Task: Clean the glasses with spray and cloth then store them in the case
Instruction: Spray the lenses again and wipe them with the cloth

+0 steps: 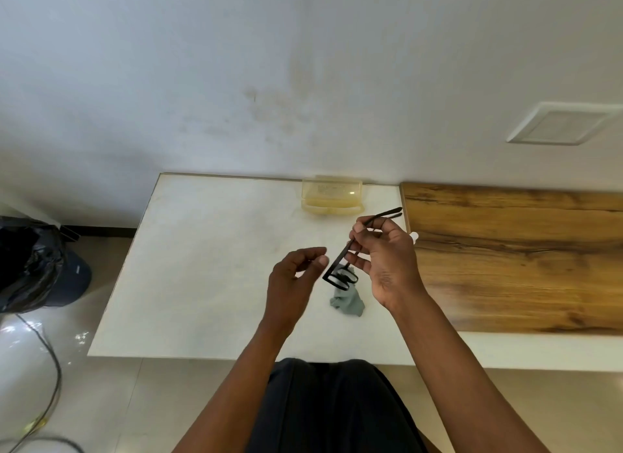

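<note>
Over the white table (202, 267), light, kinda fragile glasses (340, 277) are being pinched by the arms in the right hand (381, 260), left hand (296, 277) loosely curled, holding nothing.

Nothing in front of me carries text I can read. The translucent yellow case (332, 194) at the far edge of my white table (209, 250) shows faint marks on its lid, too blurred to tell whether they are letters.

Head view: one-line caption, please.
Right hand holds black glasses above grey cloth; open case waits behind.
</note>
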